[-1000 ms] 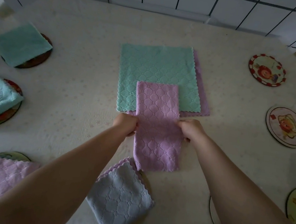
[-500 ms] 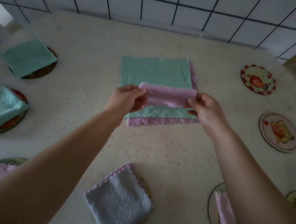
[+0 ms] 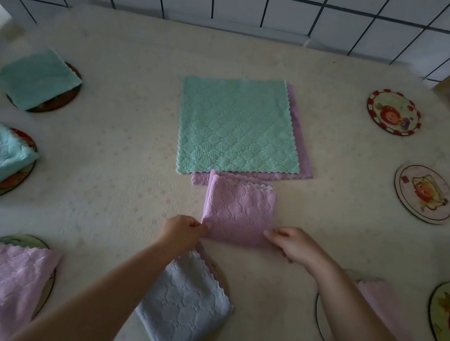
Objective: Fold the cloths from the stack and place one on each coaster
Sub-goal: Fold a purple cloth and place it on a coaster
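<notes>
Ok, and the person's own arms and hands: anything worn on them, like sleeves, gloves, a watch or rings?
Nothing worn shows. The left hand and right hand are bare, with no gloves. Both forearms are bare from wrist to the bottom edge of the frame: no sleeve, watch or wristband in view. No ring is visible, though the fingers are partly hidden and the picture is dim.
</notes>
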